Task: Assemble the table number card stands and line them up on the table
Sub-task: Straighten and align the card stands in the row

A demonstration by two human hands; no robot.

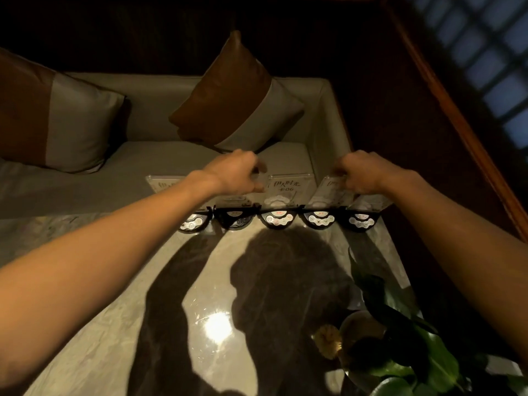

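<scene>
Several table number card stands line the far edge of the marble table [120, 281], each a black round base with call buttons and a clear acrylic card holder. The middle stand [288, 192] shows handwriting and "06". My left hand [237, 174] curls its fingers round the top of the second stand's clear holder [233, 200]. My right hand [357, 175] grips the top of the fourth stand's holder [331, 192]. The leftmost stand [168, 185] and the rightmost stand [365, 211] are untouched.
A grey sofa [85, 192] with two brown-and-grey cushions [237, 95] sits just behind the table. A green potted plant [400, 332] stands at the table's near right corner. A wooden rail [457, 110] runs along the right.
</scene>
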